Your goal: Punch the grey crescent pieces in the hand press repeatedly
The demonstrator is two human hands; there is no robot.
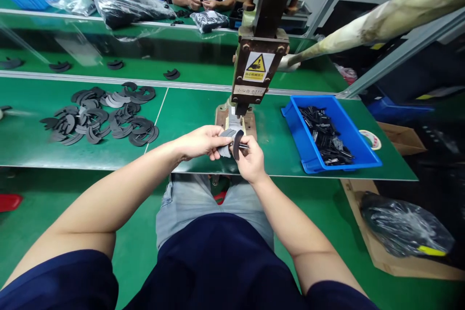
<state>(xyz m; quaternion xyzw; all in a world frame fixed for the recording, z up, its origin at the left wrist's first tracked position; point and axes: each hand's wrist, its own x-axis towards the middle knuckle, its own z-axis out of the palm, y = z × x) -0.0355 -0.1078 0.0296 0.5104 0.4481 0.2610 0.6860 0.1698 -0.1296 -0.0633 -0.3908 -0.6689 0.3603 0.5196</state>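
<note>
My left hand is closed on a few grey curved flat pieces. Right beside it, my right hand pinches a dark curved piece, with a thin dark part also between its fingers. The fingertips of both hands nearly meet, so how the pieces touch is partly hidden. Just beyond them stands a press with a yellow warning label; its base plate is bolted to the green table. Loose grey and black curved pieces lie heaped to the left.
A blue bin of small black parts stands at the right, with a tape roll beyond it. Several curved pieces lie spaced along the green strip behind. Across it, two people handle parts near plastic bags. A wrapped pale hose crosses upper right.
</note>
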